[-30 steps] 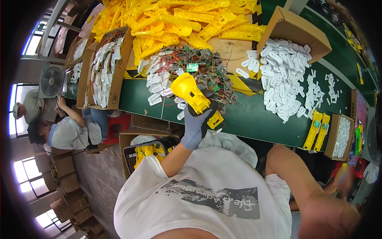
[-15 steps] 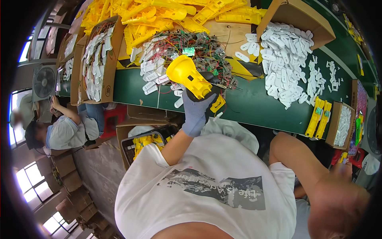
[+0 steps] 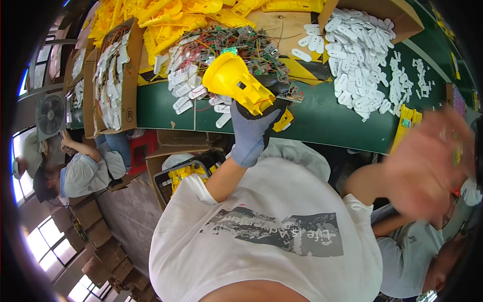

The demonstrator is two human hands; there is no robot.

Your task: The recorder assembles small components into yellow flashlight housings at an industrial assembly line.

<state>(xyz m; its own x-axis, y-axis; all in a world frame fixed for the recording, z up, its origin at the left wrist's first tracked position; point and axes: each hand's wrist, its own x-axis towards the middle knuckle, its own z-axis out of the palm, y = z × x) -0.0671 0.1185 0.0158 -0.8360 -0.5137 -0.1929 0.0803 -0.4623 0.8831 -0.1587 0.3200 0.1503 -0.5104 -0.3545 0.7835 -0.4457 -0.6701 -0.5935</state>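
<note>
In my left hand (image 3: 254, 131), which wears a grey-blue and black glove, is a yellow flashlight housing (image 3: 235, 81) with a flared round head, tilted up to the left. A small circuit board (image 3: 292, 95) shows just right of the gloved fingers, and another yellow piece (image 3: 284, 121) sticks out beside the palm. It is unclear whether the hand also grips these two. My bare right hand (image 3: 432, 161) is smeared by motion at the right, its fingers unreadable. It is nearest to a yellow half-shell (image 3: 406, 123) at the bench edge.
Wired circuit boards and white battery-like parts (image 3: 246, 48) are heaped behind my left hand. Yellow shells (image 3: 171, 22) pile up farther back. White oval pieces (image 3: 352, 55) spill from a cardboard box (image 3: 390, 17). Another box (image 3: 132, 85) stands left. A person (image 3: 88, 166) sits far left, another (image 3: 415, 256) lower right.
My right hand has swung up from the lower right to the bench's right end, covering part of the shells there. My left hand keeps hold of the flashlight housing; the view has shifted slightly.
</note>
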